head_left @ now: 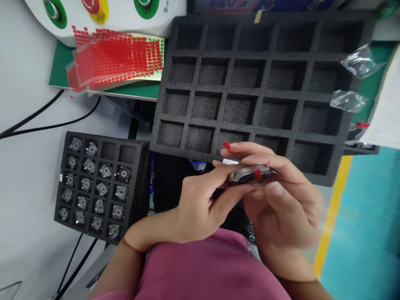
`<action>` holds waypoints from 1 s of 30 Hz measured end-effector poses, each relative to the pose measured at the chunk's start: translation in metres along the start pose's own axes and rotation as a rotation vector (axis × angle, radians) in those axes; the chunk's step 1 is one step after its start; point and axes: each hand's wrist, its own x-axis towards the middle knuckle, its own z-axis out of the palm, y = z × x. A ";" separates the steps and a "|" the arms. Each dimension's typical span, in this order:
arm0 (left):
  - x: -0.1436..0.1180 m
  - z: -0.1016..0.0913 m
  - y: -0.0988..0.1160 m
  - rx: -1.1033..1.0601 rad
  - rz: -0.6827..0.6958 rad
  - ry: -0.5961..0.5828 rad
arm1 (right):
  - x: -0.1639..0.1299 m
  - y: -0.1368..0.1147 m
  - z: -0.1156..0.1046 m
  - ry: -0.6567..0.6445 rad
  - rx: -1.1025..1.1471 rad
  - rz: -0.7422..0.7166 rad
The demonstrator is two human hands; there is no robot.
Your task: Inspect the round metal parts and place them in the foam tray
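Observation:
In front of my body, my left hand (203, 200) pinches a dark, metal-rimmed round watch case (243, 176) between thumb and fingers. The case is seen nearly edge-on, with a small red sticker (257, 173) on its side. My right hand (287, 204) curls round the other end, its fingers behind the case and its thumb bent close to the near side. A second red sticker (226, 145) clings to a right fingertip. Just above the left index finger shows a small white piece (230, 161). Hands hide much of the case.
A large black foam tray (193, 93) with bare pockets lies just beyond my hands. Red sticker sheets (115, 58) rest at the back left below a machine panel with an emergency stop button (92, 5). A smaller foam tray (108, 151) holds several wrapped round parts. Clear plastic wrappers (348, 101) lie right.

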 end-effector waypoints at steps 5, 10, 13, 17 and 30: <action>-0.003 0.000 -0.002 0.072 0.059 0.000 | -0.001 0.000 0.004 -0.024 0.039 -0.031; -0.002 -0.001 -0.002 0.143 0.139 0.007 | -0.005 0.001 0.014 0.066 0.074 -0.001; -0.002 -0.002 -0.003 0.193 0.184 -0.028 | -0.005 0.002 0.016 0.054 0.128 -0.030; -0.002 -0.004 -0.006 0.243 0.225 -0.034 | 0.001 0.002 0.015 -0.038 0.236 -0.028; 0.002 -0.006 -0.013 0.653 0.626 0.067 | 0.004 -0.006 0.032 0.065 0.602 0.118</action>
